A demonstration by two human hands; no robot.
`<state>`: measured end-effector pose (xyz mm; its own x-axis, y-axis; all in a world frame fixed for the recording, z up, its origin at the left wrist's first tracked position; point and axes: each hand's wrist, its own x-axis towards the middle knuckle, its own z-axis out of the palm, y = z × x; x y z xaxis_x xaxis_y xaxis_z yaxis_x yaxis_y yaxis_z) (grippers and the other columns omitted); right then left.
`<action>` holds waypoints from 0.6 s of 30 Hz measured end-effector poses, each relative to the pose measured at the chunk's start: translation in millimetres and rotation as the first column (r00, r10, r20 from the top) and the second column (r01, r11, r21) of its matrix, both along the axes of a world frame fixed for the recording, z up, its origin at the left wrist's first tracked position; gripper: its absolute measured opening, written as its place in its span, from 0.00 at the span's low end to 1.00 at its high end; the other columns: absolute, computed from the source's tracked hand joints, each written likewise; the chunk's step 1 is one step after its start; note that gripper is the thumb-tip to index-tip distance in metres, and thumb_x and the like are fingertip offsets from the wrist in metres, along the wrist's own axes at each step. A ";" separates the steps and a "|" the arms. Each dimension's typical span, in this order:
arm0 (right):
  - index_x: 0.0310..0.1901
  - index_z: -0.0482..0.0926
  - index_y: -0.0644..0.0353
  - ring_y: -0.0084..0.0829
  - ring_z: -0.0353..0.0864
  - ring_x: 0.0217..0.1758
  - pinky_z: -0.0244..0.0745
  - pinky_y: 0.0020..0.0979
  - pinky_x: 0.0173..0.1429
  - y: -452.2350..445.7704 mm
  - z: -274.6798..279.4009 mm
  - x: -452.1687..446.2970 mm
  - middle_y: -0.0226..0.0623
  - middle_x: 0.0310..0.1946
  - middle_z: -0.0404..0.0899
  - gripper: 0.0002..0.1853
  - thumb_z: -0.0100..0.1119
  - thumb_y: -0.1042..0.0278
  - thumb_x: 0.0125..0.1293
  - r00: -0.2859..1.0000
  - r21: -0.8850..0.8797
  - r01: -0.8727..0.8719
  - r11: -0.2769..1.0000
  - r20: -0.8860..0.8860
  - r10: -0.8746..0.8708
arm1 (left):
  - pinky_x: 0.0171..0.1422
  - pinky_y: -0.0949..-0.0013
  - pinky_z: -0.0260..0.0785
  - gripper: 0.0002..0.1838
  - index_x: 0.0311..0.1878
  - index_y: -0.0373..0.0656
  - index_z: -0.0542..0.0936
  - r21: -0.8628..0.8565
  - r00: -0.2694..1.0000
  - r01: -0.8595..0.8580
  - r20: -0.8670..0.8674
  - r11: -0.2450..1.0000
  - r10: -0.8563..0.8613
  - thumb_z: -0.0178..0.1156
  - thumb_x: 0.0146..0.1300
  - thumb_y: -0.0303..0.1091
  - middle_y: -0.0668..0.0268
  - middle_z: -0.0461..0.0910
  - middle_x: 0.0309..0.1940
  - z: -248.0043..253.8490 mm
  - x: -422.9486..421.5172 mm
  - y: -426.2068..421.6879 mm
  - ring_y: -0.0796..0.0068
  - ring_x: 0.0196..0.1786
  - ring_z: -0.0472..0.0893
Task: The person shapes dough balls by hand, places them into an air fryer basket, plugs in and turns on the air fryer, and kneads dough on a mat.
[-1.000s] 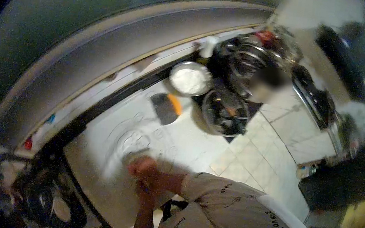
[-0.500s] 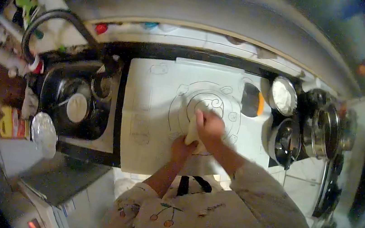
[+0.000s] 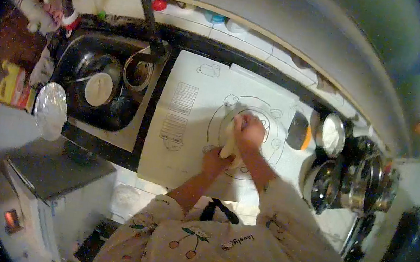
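Observation:
A pale piece of dough [image 3: 229, 143], drawn out lengthwise, lies on a white pastry mat [image 3: 185, 164] printed with circles and tables. My left hand [image 3: 216, 161] is closed around the dough's near end, thumb on top. Farther up, my right hand [image 3: 250, 133] grips the far part of it with curled fingers, which hide much of that end. Right of my hands, on the mat, rests a dark flat scraper [image 3: 298, 131] with an orange edge.
A bowl of white powder [image 3: 332, 135] and a metal pot [image 3: 322, 184] stand at the right, beside several more pots [image 3: 367, 176]. On the left are a dark sink [image 3: 77, 62] with a white bowl [image 3: 98, 89], a black faucet [image 3: 146, 8] and a foil-covered plate [image 3: 50, 110].
The whole view has tilted and shifted with my head. My right hand has turned a little over the dough, and both hands still hold it.

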<state>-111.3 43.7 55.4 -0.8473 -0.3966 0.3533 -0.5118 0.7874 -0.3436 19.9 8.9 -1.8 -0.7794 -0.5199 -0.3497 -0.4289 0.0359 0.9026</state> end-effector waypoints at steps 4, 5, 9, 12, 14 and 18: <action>0.17 0.70 0.60 0.44 0.70 0.20 0.63 0.42 0.25 26.3 7.9 63.9 0.45 0.17 0.69 0.16 0.54 0.61 0.59 0.999 -0.028 0.033 0.999 0.017 -0.032 | 0.37 0.61 0.74 0.22 0.40 0.37 0.78 0.068 0.991 -0.058 -0.115 0.996 0.066 0.67 0.48 0.44 0.55 0.82 0.31 -36.3 1.7 19.4 0.60 0.33 0.82; 0.17 0.69 0.61 0.44 0.69 0.19 0.62 0.42 0.24 28.4 -3.7 69.0 0.45 0.17 0.69 0.16 0.53 0.63 0.59 0.999 -0.075 0.010 0.997 -0.042 -0.013 | 0.36 0.61 0.74 0.21 0.40 0.37 0.78 0.050 0.995 -0.041 -0.084 0.998 0.045 0.67 0.48 0.44 0.55 0.82 0.30 -17.4 5.6 12.2 0.61 0.32 0.82; 0.19 0.65 0.60 0.47 0.65 0.19 0.58 0.43 0.23 10.3 -47.7 -1.2 0.44 0.15 0.65 0.17 0.46 0.63 0.64 0.977 -0.042 0.010 0.999 -0.213 -0.019 | 0.32 0.63 0.74 0.20 0.40 0.36 0.78 0.286 0.992 -0.108 -0.024 0.952 0.120 0.65 0.51 0.44 0.57 0.81 0.28 21.4 6.0 -3.9 0.65 0.27 0.82; 0.24 0.72 0.62 0.51 0.70 0.26 0.65 0.46 0.32 -22.7 -43.7 -43.1 0.47 0.21 0.72 0.17 0.46 0.59 0.64 0.967 -0.092 0.078 0.993 -0.235 -0.098 | 0.28 0.66 0.74 0.19 0.39 0.36 0.79 0.464 0.988 -0.114 -0.039 0.878 0.150 0.65 0.53 0.44 0.59 0.81 0.24 27.7 -5.5 -6.8 0.70 0.23 0.81; 0.26 0.74 0.62 0.51 0.72 0.29 0.66 0.45 0.36 -21.9 -35.7 -33.1 0.48 0.25 0.74 0.17 0.47 0.58 0.64 0.987 0.010 0.158 0.987 -0.013 -0.157 | 0.25 0.68 0.74 0.19 0.39 0.36 0.79 0.410 0.992 -0.078 -0.059 0.909 0.111 0.65 0.53 0.44 0.60 0.80 0.21 27.4 2.1 -12.7 0.72 0.20 0.80; 0.25 0.76 0.62 0.44 0.75 0.28 0.69 0.41 0.34 -0.4 12.6 30.7 0.45 0.23 0.76 0.16 0.57 0.56 0.59 0.996 0.107 -0.087 0.990 -0.002 0.088 | 0.34 0.67 0.76 0.19 0.43 0.38 0.78 0.287 0.988 0.012 -0.150 0.958 0.032 0.65 0.52 0.40 0.58 0.81 0.30 -16.4 0.0 -8.4 0.72 0.30 0.81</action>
